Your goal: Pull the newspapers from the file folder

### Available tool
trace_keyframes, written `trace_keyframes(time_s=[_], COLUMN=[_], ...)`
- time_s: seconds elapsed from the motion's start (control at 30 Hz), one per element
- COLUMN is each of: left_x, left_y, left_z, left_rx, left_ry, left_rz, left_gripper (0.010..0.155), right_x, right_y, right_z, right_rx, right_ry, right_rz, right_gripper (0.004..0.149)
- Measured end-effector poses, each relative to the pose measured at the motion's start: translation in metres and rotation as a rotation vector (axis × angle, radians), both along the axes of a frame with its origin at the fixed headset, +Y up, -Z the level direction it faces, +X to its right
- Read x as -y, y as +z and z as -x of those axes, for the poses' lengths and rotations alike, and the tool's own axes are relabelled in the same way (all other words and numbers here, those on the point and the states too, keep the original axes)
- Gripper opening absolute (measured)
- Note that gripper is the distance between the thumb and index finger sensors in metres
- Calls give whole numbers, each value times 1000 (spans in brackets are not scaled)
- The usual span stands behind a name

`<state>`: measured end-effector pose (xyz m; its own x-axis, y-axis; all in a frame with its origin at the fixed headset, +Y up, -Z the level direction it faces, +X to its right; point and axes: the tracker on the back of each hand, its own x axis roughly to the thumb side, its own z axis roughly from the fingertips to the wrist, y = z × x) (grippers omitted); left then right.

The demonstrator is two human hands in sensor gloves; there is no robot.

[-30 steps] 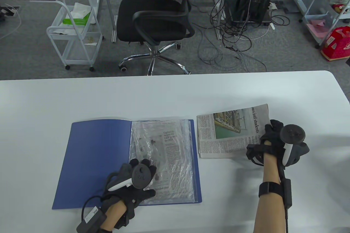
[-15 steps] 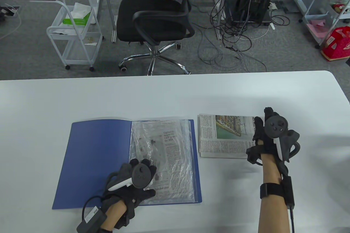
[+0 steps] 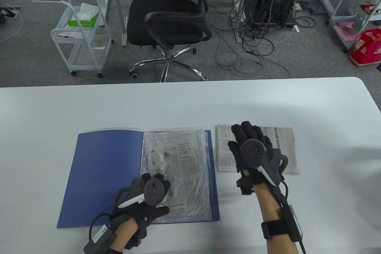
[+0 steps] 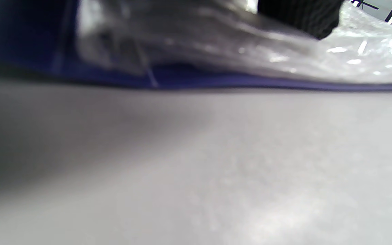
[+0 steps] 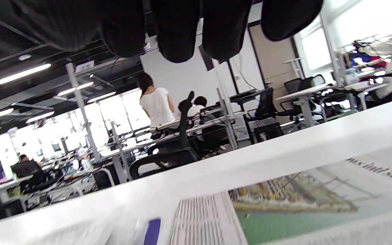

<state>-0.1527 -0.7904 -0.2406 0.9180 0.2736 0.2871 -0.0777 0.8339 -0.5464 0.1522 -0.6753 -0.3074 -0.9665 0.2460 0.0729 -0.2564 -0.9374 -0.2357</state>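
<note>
A: Blue file folder (image 3: 104,173) open on the tabletop (image 3: 184,102); a newspaper page (image 3: 186,170) in its clear sleeves (image 3: 193,203)?

B: Yes; left hand (image 3: 143,200) presses the sleeves, grip flat. Pulled newspaper (image 3: 285,146) lies just right; right hand (image 3: 253,152) hovers above, fingers spread.

Black gloves (image 3: 253,143), bare forearms (image 3: 272,203)

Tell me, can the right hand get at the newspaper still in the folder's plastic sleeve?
Probably yes: the right hand hovers open over the pulled newspaper, and the sleeved newspaper lies just beside it, with the left hand pressing only its near corner.
</note>
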Motion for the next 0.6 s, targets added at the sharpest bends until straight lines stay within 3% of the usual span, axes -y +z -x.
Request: trace_keyframes(time_s=[0.3, 0.5, 0.6], left_x=[0, -1, -17], left_y=[0, 0, -2], left_z=[0, 0, 2], left_rx=[1, -5, -43], left_ry=[6, 13, 86], left_rz=[-19, -37, -127], left_gripper=[80, 79, 78], right_x=[49, 55, 54], right_y=[10, 10, 8], right_z=[15, 12, 8], right_rx=[-30, -23, -11], right_ry=[170, 160, 120], right_rz=[44, 75, 78], right_gripper=[59, 59, 59])
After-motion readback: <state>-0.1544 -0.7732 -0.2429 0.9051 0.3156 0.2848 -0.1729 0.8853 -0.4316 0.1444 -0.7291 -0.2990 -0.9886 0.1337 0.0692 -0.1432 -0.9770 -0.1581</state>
